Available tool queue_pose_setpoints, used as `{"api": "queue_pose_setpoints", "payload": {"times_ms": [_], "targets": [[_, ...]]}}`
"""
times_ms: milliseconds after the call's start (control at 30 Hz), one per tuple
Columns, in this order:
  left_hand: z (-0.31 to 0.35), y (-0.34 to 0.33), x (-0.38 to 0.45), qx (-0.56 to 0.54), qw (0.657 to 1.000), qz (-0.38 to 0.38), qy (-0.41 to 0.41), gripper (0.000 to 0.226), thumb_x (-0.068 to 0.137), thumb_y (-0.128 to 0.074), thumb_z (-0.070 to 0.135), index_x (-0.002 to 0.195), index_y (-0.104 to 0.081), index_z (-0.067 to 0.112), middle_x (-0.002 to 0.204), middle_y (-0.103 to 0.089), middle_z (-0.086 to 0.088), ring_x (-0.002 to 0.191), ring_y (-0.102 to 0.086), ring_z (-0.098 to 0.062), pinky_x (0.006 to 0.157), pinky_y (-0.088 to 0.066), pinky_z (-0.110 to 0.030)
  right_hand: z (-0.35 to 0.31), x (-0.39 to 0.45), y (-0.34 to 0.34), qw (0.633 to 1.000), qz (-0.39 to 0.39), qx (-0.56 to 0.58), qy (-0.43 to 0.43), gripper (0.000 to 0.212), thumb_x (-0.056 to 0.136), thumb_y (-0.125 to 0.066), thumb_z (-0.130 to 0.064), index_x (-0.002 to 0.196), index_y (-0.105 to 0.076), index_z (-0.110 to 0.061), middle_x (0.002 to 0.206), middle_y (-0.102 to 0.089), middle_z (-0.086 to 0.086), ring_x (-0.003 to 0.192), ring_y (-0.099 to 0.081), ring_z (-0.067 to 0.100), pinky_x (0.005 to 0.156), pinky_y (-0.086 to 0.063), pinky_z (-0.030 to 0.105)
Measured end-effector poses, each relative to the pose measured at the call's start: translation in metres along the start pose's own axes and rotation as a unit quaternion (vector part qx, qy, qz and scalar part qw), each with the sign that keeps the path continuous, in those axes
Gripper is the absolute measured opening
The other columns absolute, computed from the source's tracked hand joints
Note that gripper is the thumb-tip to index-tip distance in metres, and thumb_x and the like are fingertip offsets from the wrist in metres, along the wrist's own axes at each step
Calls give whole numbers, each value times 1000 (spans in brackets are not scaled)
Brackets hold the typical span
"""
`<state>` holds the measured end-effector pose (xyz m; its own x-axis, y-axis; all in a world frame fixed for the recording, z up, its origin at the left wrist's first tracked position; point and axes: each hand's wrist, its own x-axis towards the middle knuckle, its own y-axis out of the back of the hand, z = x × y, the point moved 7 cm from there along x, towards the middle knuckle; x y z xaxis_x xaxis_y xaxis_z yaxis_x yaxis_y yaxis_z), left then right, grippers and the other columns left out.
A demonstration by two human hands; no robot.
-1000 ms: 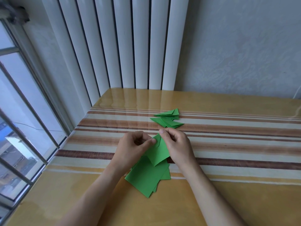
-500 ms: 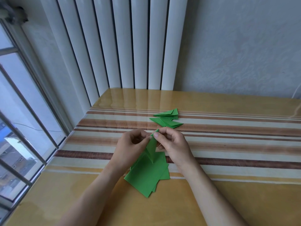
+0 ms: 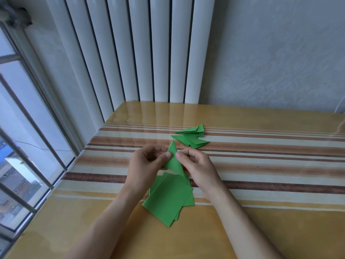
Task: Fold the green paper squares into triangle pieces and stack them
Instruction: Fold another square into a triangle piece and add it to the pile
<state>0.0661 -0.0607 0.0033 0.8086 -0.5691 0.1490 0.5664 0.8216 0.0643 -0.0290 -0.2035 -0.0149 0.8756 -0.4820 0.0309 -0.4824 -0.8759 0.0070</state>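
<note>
Glass fills the left side of the room: a window (image 3: 28, 146) with thin metal bars, and buildings far below behind it. Next to it, against the pale wall, stands a white radiator (image 3: 130, 53) of tall vertical tubes. Below is the table (image 3: 270, 212), covered with a glossy yellow cloth that has brown and cream stripes across it.

Over the middle of the table the left hand (image 3: 145, 165) pinches the left edge of a folded green triangle (image 3: 174, 159) between its thumb and curled fingers. The triangle stands up, its sharp tip pointing away from the person. The right hand (image 3: 197, 167) pinches the right edge in the same way, its thumb tip on the paper.

Directly under the hands a loose pile of green paper squares (image 3: 169, 199) lies flat. Further back and a little to the right, the finished triangle pieces (image 3: 192, 137) lie overlapped on the stripes, apart from the hands.
</note>
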Motion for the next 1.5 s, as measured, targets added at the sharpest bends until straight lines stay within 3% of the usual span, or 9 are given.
{"api": "queue_pose_setpoints", "payload": {"times_ms": [133,300,433,533,700,933,1033,1267,1500], "targets": [[-2,-2,-1,-5,1000,-8,18,7,95,-72,12,97,-77,7,86,-80,-10,84,-78,-28,72,-64,-32,2,0,-2,997,-3,-73,17,13,97,-72,-31,96,-76,-19,96,-77,8,91,-71,26,89,-56,53],[0,0,0,22,1000,7,7,11,95,-73,19,90,-79,12,80,-77,-4,74,-69,-12,73,-60,-26,-2,-1,-4,991,-36,-127,35,22,99,-70,-22,78,-65,-21,69,-55,-16,69,-51,5,70,-42,26],[-3,2,0,2,999,2,32,8,93,-75,12,90,-77,5,78,-75,-7,69,-66,-9,69,-57,-21,-3,-1,-4,990,-21,-133,41,21,99,-70,-20,79,-66,-16,70,-57,-14,68,-54,6,66,-45,22],[-6,-1,0,-24,998,-12,59,12,96,-72,11,92,-74,1,77,-74,-10,70,-67,-12,71,-58,-22,-6,0,4,998,12,-56,30,16,98,-73,-23,88,-74,-11,88,-72,6,84,-71,18,67,-58,27],[-9,-2,-1,-40,996,-18,78,15,99,-67,15,94,-75,3,81,-76,-12,74,-71,-16,73,-59,-23,-5,2,7,995,5,-95,32,13,97,-74,-31,89,-75,-21,89,-74,2,93,-71,25,87,-61,53],[-5,-5,-2,35,998,-42,44,12,98,-69,12,92,-77,7,79,-77,-8,72,-72,-15,71,-60,-23,-3,0,0,985,-59,-159,42,37,97,-63,-58,96,-82,-27,72,-59,12,72,-54,16,74,-45,38],[-5,-5,-2,34,998,-40,47,12,97,-70,13,93,-78,6,79,-78,-8,71,-72,-13,70,-59,-22,-5,-1,0,984,-57,-161,41,24,100,-68,-42,99,-83,-24,89,-80,-4,89,-74,18,86,-58,47],[-4,-4,-2,40,998,-32,42,11,94,-73,16,92,-80,8,79,-79,-9,71,-72,-14,71,-60,-23,-3,-1,-2,988,-55,-141,28,20,99,-72,-27,87,-77,-12,88,-73,22,88,-70,44,74,-65,50],[2,-1,-4,69,998,-8,6,7,90,-78,16,91,-82,10,74,-79,-5,67,-72,-14,69,-61,-25,2,1,0,983,-40,-175,28,17,95,-77,-29,83,-73,-18,79,-76,9,78,-73,34,75,-58,56]]}}
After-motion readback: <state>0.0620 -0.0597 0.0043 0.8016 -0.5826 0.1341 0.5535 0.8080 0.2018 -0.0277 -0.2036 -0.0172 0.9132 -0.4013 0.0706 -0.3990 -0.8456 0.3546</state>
